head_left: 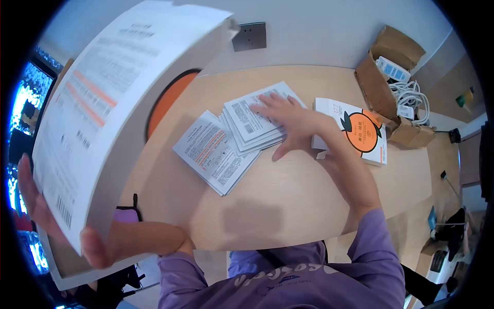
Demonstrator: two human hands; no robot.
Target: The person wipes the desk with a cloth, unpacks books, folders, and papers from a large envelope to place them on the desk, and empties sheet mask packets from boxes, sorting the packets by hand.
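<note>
My left hand (96, 248) is wrapped round the lower end of a large white carton (92, 103), held up tilted close to the camera. The carton's near face shows small print, orange stripes and barcodes; part of an orange circle shows on another face. My right hand (290, 119) has its fingers spread over a stack of flat white printed packets (249, 121), its fingertips at the top packet; whether they press on it I cannot tell. Another stack of packets with orange lines (213, 154) lies beside it, to the left, partly overlapped.
A white box with an orange fruit picture (360, 131) lies right of my right hand, partly behind my forearm. At the table's back right, an open cardboard box (373, 77) holds white cables (411, 98) and a power strip (393, 68). A lit screen (31, 103) stands far left.
</note>
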